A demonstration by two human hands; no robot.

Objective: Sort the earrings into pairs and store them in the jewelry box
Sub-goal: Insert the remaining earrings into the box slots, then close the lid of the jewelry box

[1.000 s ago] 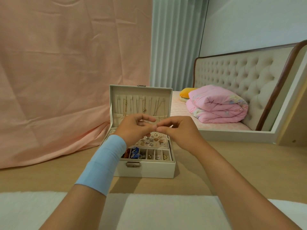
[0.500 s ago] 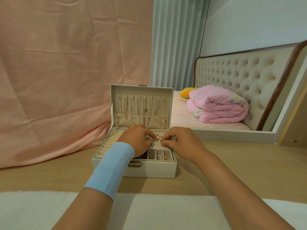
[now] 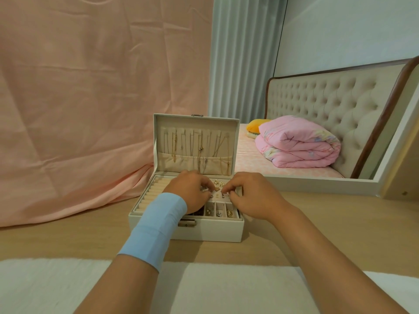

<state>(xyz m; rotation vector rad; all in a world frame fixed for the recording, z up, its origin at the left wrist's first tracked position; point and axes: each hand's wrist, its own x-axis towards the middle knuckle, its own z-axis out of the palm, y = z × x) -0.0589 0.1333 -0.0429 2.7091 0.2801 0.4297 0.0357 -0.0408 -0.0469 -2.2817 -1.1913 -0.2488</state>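
A cream jewelry box (image 3: 210,232) stands open on the wooden floor, its lid upright with several necklaces hanging inside. Both hands rest over its earring pad. My left hand (image 3: 190,191), above a light blue wrist band, has its fingertips pinched at a small earring (image 3: 217,189) on the pad. My right hand (image 3: 251,193) pinches down beside it on the pad; whether it holds anything is hidden. More stud earrings (image 3: 218,182) sit at the pad's back. Small front compartments (image 3: 218,211) hold several earrings. Ring rolls (image 3: 150,193) fill the box's left side.
A pink sheet (image 3: 90,109) hangs at the left and bunches on the floor beside the box. A white-framed mirror (image 3: 374,184) at the right reflects a bed with a pink quilt. A white rug (image 3: 45,288) lies nearest me.
Both hands have dropped from in front of the lid down onto the earring pad, fingertips meeting at the pad's middle. The box has not moved.
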